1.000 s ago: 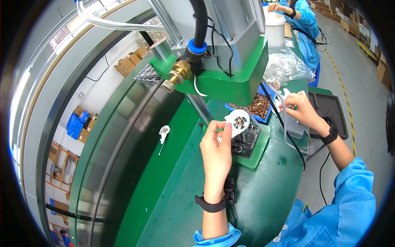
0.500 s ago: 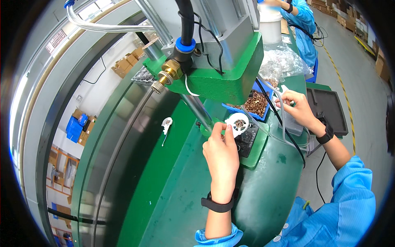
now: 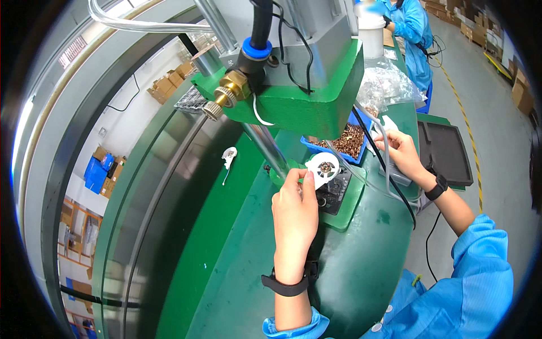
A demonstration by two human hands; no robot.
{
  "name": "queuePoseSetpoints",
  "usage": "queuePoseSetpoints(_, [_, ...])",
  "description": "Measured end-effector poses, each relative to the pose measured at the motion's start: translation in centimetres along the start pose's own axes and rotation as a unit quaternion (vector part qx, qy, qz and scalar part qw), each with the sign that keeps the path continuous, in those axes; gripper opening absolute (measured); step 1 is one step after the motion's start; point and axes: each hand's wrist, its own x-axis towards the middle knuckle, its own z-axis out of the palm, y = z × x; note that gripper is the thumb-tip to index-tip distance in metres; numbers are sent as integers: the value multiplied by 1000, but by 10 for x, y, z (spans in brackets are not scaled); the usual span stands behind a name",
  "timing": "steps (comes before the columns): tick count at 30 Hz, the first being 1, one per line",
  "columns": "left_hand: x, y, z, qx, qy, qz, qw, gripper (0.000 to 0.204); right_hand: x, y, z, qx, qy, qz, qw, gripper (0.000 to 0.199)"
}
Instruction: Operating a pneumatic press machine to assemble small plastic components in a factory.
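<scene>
Left hand [image 3: 294,208] pinching white round part [image 3: 323,168] by its rim, fingertips closed on it, holding it just over black fixture [image 3: 334,192] under press head [image 3: 299,96]. Small brown insert visible in part's centre; seated or loose, cannot tell. Right hand [image 3: 402,152] further out by blue bin [image 3: 345,142] of brown metal bits, fingers curled around something small and pale; closed on it or merely touching, cannot tell.

Risks, judged from this position:
- Thumb and index sitting close to the press line. Ram coming down with hand in there = pinch. Biggest concern.
- Part tilted slightly, not flat on fixture. Pressing it crooked likely cracks plastic or cocks the insert.
- Rim-only hold is thin; slip drops part onto green tabletop [image 3: 226,265] or behind fixture.
- Black cable [image 3: 389,175] and clear tubing running between right wrist and fixture. Snag on reach-back could tug part or bin.
- Bin heaped near the edge, right beside the press column; knock spills bits into work zone.

Spare white part [image 3: 228,155] lying well apart on left of tabletop, no interference. Plastic bags [image 3: 387,85] and dark tray [image 3: 446,150] beyond, out of the way.
</scene>
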Motion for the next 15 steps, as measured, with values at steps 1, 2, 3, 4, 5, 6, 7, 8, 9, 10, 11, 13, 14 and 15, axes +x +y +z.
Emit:
queuePoseSetpoints(1, [0,-2,-1,0,0,-1,1000,22,-1,-2,1,-40,-13,-10,999,13])
queuePoseSetpoints(2, [-2,-3,-1,-4,-1,6,1000,22,-1,-2,1,-41,-13,-12,999,13])
queuePoseSetpoints(3, [-2,-3,-1,-9,-2,14,1000,22,-2,-3,1,-57,-10,-28,998,14])
queuePoseSetpoints(4, [-1,-2,-1,-11,-1,16,1000,22,-1,-4,0,-72,-7,-45,996,14])
queuePoseSetpoints(5, [-2,-2,0,-11,-8,13,1000,22,-2,-5,0,-65,7,-45,997,15])
queuePoseSetpoints(6, [-2,-2,1,-11,-14,11,1000,22,-3,-4,-1,-66,8,-45,997,15])
queuePoseSetpoints(7, [-2,-2,1,-13,-15,13,1000,22,-3,-3,-4,-79,7,-43,996,14])
queuePoseSetpoints(8, [-2,0,2,-18,-16,16,1000,22,-3,-5,-10,-94,7,-42,995,14])
queuePoseSetpoints(9, [-3,2,3,-24,-18,19,999,21,-3,-3,-10,-40,15,-44,998,13])
queuePoseSetpoints(10, [-6,2,0,-29,-20,26,999,21,-3,-3,-9,13,24,-47,999,13])
queuePoseSetpoints(11, [-8,1,-3,-10,-19,17,1000,21,-3,-10,-8,-6,0,-46,999,13])
queuePoseSetpoints(13, [-6,-1,-4,22,-21,7,1000,21,-3,-13,-7,-16,19,-65,998,12])
queuePoseSetpoints(14, [-7,-2,-5,20,-22,-15,999,21,-2,-16,-5,-34,18,-74,997,12])
queuePoseSetpoints(15, [-10,0,-7,19,-20,-13,1000,22,-4,-20,-7,-12,24,-62,998,13])
